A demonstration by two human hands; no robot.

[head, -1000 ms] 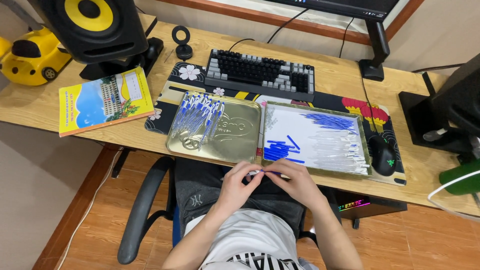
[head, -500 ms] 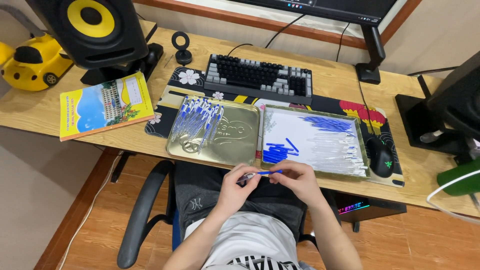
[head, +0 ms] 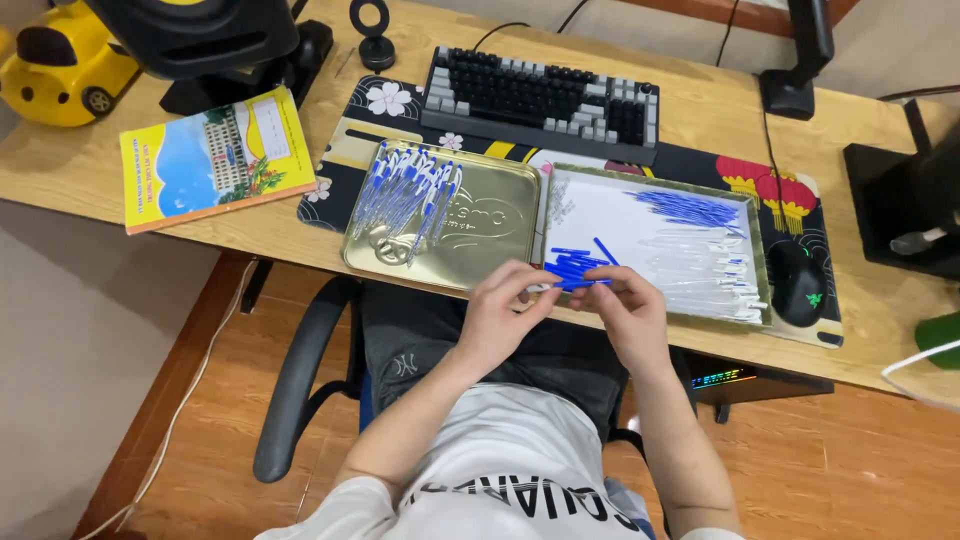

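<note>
Held both hands together at the near edge of the surface (head: 250, 225), forearms angled inward from the lap. Left hand (head: 497, 318) raised with fingers (head: 530, 285) pinched on one end of a blue pen part (head: 580, 284); right hand (head: 628, 310) curled, fingers clamped on the other end. Kept the pen part level, just over the front rim of the white tray (head: 600, 215), beside the gold lid (head: 490, 235) stacked with finished pens (head: 405, 190).

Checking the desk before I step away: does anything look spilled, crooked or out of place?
Nothing spilled or damaged. The notebook lies askew near the desk edge. A few blue pen parts lie loose in the white tray, apart from the sorted rows. Both hands hold a pen piece.
</note>
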